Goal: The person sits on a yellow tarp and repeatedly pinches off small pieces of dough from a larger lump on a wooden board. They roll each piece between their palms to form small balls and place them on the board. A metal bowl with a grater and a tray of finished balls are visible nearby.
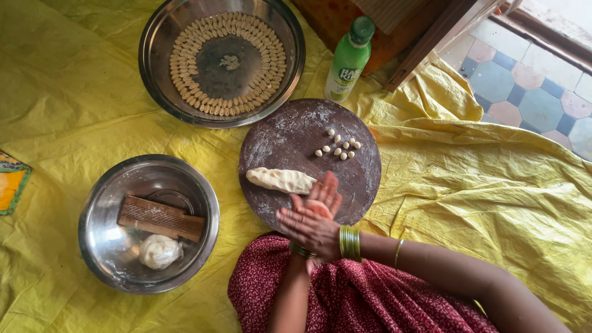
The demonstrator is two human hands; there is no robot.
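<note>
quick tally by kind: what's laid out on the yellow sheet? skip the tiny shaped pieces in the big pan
Steel bowls: 2 (big pan, smaller bowl)
Round boards: 1
Dough log: 1
Dough ball: 1
Small dough bits on the board: 9
Ridged wooden block: 1
Green bottle: 1
Total: 16

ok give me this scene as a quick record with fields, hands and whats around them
left hand: palm pressed against the right, over the board's near edge
right hand: laid across the left palm; nothing visible between them
round board: floured, dark
dough log: on the board, beside the hands
small dough pieces: clustered on the board's far side
large steel pan: shaped pieces ringed inside
steel bowl: holds a ridged wooden board and a dough ball
green bottle: upright beyond the board
yellow sheet: under everything
</note>
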